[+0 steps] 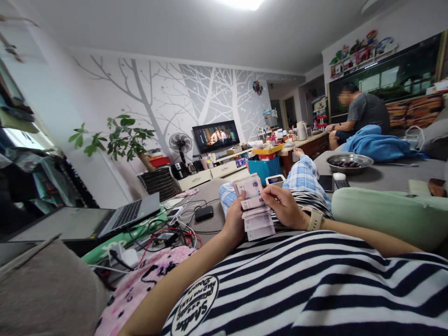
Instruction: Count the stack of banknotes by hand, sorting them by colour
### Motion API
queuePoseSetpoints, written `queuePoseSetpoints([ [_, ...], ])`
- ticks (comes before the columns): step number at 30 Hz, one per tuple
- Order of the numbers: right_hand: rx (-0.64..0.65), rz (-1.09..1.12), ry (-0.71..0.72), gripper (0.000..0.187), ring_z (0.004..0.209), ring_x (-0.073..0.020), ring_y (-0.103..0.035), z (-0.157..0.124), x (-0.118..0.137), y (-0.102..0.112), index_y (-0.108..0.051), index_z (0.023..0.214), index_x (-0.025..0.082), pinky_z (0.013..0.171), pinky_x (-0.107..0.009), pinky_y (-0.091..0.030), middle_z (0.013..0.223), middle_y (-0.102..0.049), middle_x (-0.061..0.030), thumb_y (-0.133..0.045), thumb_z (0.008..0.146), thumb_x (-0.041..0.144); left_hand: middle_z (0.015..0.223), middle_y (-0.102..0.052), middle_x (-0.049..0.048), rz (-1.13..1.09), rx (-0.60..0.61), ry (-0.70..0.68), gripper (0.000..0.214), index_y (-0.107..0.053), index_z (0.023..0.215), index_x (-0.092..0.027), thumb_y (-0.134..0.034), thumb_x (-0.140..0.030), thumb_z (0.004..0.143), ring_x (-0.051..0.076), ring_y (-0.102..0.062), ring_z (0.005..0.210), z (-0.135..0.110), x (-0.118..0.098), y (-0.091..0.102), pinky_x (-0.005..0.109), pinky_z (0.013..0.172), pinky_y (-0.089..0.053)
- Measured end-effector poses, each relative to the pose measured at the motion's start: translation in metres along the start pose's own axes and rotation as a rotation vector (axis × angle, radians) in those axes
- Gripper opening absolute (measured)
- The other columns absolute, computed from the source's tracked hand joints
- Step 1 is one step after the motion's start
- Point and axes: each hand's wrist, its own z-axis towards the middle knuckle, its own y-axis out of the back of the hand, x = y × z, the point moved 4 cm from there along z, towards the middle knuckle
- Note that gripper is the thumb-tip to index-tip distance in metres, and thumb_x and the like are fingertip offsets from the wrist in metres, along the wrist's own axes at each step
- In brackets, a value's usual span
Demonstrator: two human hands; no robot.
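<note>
I lie back in a striped shirt with both hands over my lap. My left hand [234, 223] is closed around a thick stack of banknotes [255, 213], holding it upright from the left side. My right hand [284, 205], with a watch at the wrist, pinches one note near the top of the stack and folds it down. Several notes hang bent over below the fingers. My legs in blue checked trousers stretch out beyond the notes.
An open laptop [105, 219] and tangled cables [171, 233] lie to my left. A metal bowl of dark fruit [349, 163], a phone [326, 183] and a green cushion [388, 210] sit to my right. Another person [360, 116] sits at the far right. A television [216, 135] plays ahead.
</note>
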Motion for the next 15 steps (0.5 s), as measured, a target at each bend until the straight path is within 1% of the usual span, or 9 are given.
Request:
queuePoseSetpoints([
  [3,0.006,0.007,-0.002,0.02,0.063,-0.0121,-0.048,-0.0006,-0.0002,0.0,-0.054,0.078,0.019,0.061,-0.025,-0.037,0.068,-0.051,0.001,-0.047,0.094,0.029,0.094,-0.074,0.0095,0.02,-0.011,-0.007,0.032,-0.067,0.1,-0.011,-0.066,-0.033,0.076,0.027,-0.069,0.09,-0.0022,-0.0021,-0.0019,0.039,0.082,-0.054],
  [7,0.017,0.015,-0.011,0.024,0.061,-0.0116,-0.047,-0.0009,-0.0004,0.0004,-0.055,0.077,0.018,0.059,-0.025,-0.037,0.066,-0.052,0.0011,-0.046,0.095,0.031,0.091,-0.074,0.01,0.032,-0.09,-0.015,0.028,-0.067,0.099,-0.01,-0.063,-0.031,0.08,0.026,-0.069,0.089,-0.0061,-0.0053,-0.0045,0.036,0.082,-0.054],
  [10,0.089,0.051,-0.022,0.031,0.058,-0.0109,-0.048,-0.0016,0.0011,-0.0016,-0.056,0.073,0.018,0.058,-0.025,-0.038,0.064,-0.055,0.0008,-0.042,0.096,0.033,0.09,-0.074,0.01,0.016,-0.127,-0.005,0.03,-0.066,0.103,-0.01,-0.059,-0.03,0.082,0.025,-0.069,0.088,-0.0066,-0.0048,-0.0067,0.037,0.082,-0.054],
  [13,0.148,0.086,-0.039,0.035,0.058,-0.0111,-0.051,-0.0028,0.0018,-0.0042,-0.056,0.07,0.018,0.06,-0.025,-0.04,0.063,-0.059,-0.0001,-0.041,0.097,0.034,0.093,-0.074,0.0101,-0.013,-0.109,0.021,0.034,-0.064,0.109,-0.011,-0.057,-0.033,0.083,0.025,-0.069,0.089,-0.0044,-0.0017,-0.0074,0.038,0.084,-0.054],
  [15,0.102,0.055,-0.067,0.032,0.058,-0.0115,-0.052,-0.0026,-0.0011,-0.0036,-0.056,0.07,0.018,0.059,-0.025,-0.04,0.063,-0.058,0.0001,-0.045,0.095,0.036,0.095,-0.074,0.0107,-0.008,-0.115,0.02,0.036,-0.063,0.111,-0.011,-0.057,-0.033,0.083,0.026,-0.069,0.09,-0.0026,-0.0003,-0.0052,0.039,0.085,-0.054],
])
